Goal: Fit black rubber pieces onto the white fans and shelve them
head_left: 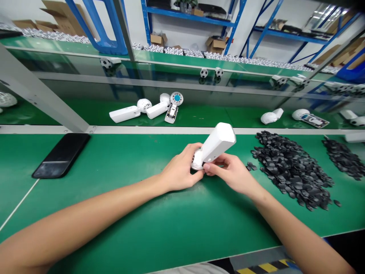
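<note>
A white handheld fan [214, 146] is held above the green table [142, 213], its handle pointing up and away and its round head down between my hands. My left hand [179, 171] wraps its fingers round the fan's head from the left. My right hand [229, 171] pinches the head from the right with thumb and fingertips. Just right of my right hand lies a big heap of small dark round pieces [291, 169], with a few loose ones [251, 166] near my fingers.
A black phone [61, 155] lies at the left. A second dark heap [343, 158] sits at the far right. On the belt behind lie several white fans [148, 108] and fan parts [309, 118]. Blue shelving and cardboard boxes stand farther back.
</note>
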The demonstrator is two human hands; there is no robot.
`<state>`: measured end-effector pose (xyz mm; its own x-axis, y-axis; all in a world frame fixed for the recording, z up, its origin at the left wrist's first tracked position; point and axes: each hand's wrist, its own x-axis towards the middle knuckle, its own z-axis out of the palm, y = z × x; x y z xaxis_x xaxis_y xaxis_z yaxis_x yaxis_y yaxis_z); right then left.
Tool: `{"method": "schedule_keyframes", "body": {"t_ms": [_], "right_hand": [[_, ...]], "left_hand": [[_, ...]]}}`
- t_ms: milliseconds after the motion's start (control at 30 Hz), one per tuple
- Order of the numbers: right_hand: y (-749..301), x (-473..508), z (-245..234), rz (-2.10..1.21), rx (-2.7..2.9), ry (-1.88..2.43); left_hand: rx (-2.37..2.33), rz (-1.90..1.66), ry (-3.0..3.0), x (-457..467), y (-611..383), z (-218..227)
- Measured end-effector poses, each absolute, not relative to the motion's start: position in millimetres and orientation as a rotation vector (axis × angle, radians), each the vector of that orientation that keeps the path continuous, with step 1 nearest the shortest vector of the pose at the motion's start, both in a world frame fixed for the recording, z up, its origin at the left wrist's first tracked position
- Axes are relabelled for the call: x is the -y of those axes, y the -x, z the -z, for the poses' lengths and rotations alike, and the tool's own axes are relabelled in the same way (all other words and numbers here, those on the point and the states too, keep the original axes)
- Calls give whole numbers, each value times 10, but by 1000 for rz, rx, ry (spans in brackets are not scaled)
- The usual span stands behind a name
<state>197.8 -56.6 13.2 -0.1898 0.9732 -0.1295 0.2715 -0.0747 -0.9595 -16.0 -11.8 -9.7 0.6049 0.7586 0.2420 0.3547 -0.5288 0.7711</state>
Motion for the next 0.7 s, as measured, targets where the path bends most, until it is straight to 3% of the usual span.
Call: {"method": "schedule_keyframes", "body": {"t_ms": [133, 400, 700], "right_hand": [[-2107, 540, -156, -1464, 1480, 1261], [-2130, 538, -168, -1455, 1560, 1166], [-2043, 583, -189, -1509, 1598, 1149]], "left_hand": [[-1038, -732, -2295, 109, 201, 45], [-1111, -593, -2792, 158, 227, 10], [-736, -1016, -2624, 156, 303, -67]]}}
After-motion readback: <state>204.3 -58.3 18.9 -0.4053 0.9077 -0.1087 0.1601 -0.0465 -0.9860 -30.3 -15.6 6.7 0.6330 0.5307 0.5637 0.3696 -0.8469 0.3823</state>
